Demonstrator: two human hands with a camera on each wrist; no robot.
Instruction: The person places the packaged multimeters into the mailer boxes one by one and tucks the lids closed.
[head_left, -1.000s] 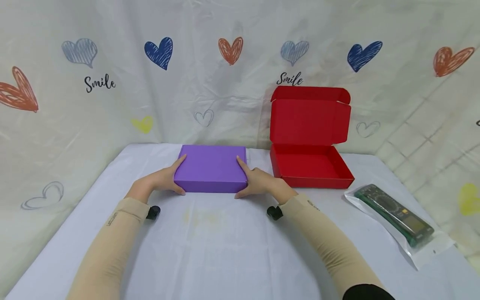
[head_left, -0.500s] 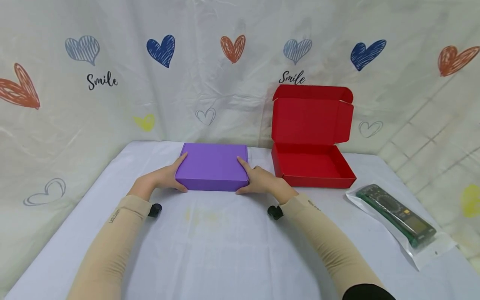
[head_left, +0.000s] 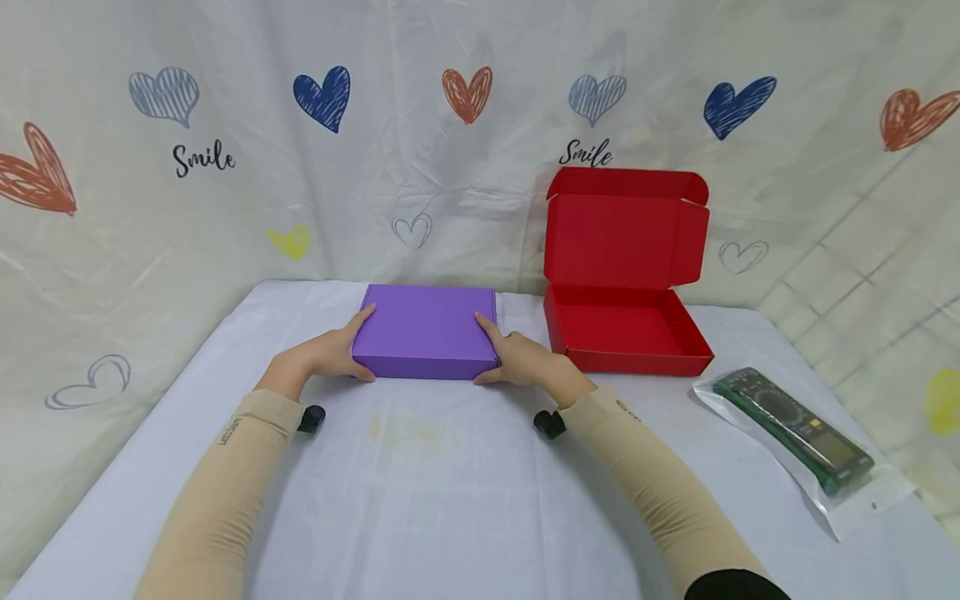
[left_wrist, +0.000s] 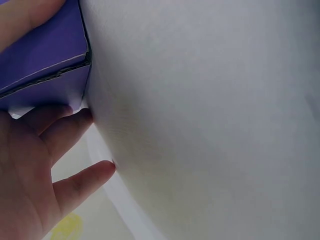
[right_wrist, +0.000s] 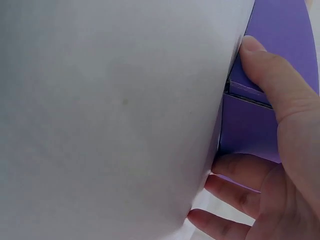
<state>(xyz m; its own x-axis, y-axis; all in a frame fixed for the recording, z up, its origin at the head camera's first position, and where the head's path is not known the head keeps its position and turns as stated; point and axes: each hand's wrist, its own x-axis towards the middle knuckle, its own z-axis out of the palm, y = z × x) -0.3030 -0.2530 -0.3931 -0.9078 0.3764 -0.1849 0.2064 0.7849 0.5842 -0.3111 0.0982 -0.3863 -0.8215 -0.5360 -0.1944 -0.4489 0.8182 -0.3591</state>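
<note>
A closed purple cardboard box [head_left: 427, 329] lies flat on the white-covered table, near the back. My left hand [head_left: 326, 354] holds its left end, and my right hand [head_left: 521, 358] grips the right end. In the right wrist view the thumb [right_wrist: 265, 65] presses on the purple box [right_wrist: 250, 125], with the other fingers lower down beside it. The left wrist view has the purple box [left_wrist: 45, 50] between the thumb and the fingers, and one finger stands apart from it. A red mailer box [head_left: 637, 364] stands right of my right hand, its lid raised, nothing inside.
At the right of the table a dark green and black multimeter [head_left: 787, 429] lies in a clear plastic bag [head_left: 870, 496]. Behind the table hangs a white curtain [head_left: 465, 183] printed with hearts. White cloth [head_left: 420, 508] covers the table.
</note>
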